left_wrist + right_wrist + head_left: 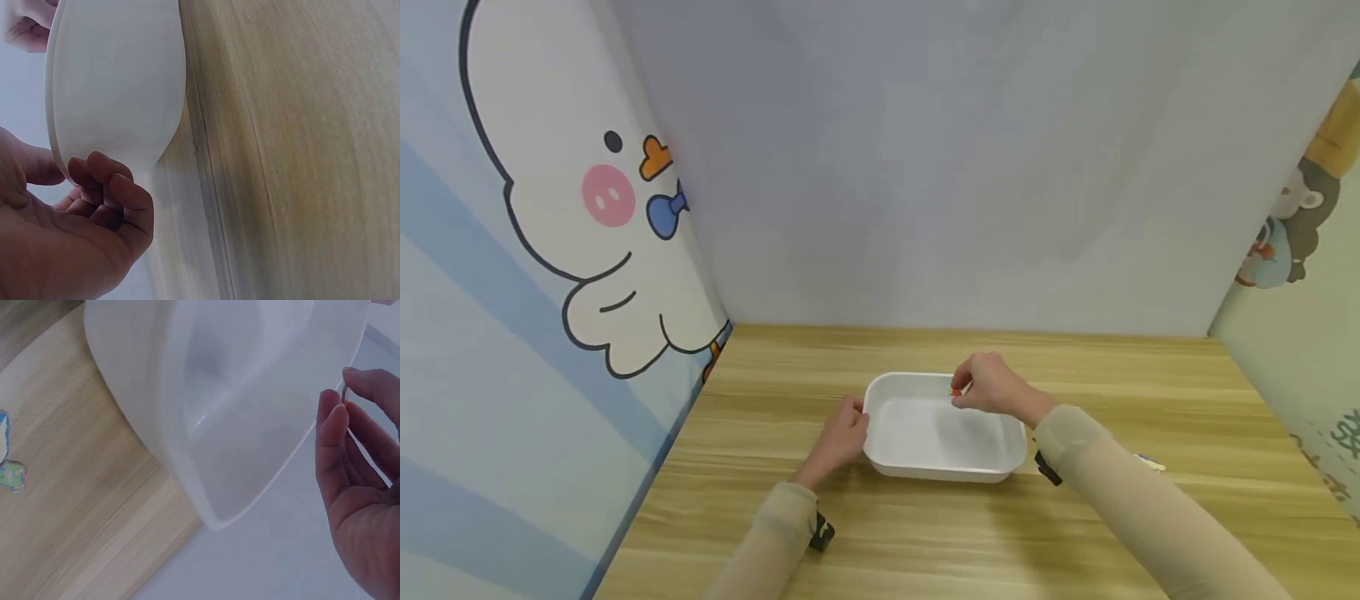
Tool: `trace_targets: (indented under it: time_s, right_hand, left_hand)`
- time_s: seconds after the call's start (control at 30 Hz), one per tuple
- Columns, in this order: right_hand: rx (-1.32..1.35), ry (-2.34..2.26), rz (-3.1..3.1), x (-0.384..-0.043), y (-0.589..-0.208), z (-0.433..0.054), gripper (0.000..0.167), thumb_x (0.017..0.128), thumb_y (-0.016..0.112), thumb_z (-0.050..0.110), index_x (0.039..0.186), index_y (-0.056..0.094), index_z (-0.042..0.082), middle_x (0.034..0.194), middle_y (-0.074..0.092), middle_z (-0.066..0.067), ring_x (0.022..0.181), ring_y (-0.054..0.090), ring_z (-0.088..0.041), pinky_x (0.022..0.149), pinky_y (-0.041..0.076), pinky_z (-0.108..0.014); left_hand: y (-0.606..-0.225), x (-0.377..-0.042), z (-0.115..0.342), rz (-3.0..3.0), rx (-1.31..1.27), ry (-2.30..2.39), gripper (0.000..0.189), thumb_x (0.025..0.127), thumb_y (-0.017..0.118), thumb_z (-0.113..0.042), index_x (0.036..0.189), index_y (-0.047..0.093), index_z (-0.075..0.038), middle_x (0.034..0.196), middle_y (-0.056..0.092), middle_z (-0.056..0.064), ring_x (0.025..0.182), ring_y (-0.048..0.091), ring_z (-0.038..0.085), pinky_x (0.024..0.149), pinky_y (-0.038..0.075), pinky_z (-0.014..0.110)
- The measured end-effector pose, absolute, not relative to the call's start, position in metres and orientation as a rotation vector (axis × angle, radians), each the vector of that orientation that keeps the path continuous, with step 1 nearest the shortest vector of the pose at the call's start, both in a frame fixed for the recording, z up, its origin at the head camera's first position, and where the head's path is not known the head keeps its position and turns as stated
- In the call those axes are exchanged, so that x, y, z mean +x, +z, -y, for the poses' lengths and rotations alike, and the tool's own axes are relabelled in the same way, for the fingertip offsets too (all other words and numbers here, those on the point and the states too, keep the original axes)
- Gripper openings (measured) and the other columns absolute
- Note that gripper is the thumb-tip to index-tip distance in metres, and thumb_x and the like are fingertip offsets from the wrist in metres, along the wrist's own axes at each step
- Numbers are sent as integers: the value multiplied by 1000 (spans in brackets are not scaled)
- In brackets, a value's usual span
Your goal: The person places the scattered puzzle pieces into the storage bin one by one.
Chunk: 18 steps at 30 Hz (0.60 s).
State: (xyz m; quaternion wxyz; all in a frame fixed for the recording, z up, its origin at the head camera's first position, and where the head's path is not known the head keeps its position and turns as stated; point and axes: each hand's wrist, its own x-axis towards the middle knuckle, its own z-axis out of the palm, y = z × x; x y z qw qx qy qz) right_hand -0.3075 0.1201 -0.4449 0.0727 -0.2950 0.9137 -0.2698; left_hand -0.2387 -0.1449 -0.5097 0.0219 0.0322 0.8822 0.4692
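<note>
A white rectangular plastic tray (940,475) with rounded corners stands on the wooden table. My left hand (844,432) grips its left end, the thumb at the rim and the curled fingers against the outer wall, as the left wrist view shows. Above the tray's far side, my right hand (992,385) pinches a small thin piece (956,392) between thumb and fingertips. Some red shows on that piece in the head view; only its narrow edge appears in the right wrist view, so its kind is unclear. The visible part of the tray's floor is plain white.
Flat colourful cutouts, one of them green (12,475), lie on the table right of the tray; in the head view the right sleeve partly hides a cutout (1150,461). A grey-white wall (925,167) rises behind the table (820,358), with cartoon-printed panels at both sides.
</note>
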Motion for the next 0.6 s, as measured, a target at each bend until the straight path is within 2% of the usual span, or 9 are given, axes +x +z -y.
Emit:
trace_targets:
  time_s: [0.23,0.6]
  right_hand:
    - [-965,-721,-2711,-312,-447,-97,6,77,76,12,78,71,9,72,64,6,66,57,-8,62,48,-26]
    - [-974,-507,-2718,-315,-447,-62,7,82,75,15,80,71,10,76,63,3,64,56,-10,60,48,-27]
  left_hand:
    - [-509,-238,146,-2711,95,1460,18,98,45,-9,111,47,4,90,61,17,77,59,26,69,49,39]
    - [-509,-238,147,-2741,133,1420,19,99,43,-8,112,47,4,88,60,13,78,57,24,69,48,38]
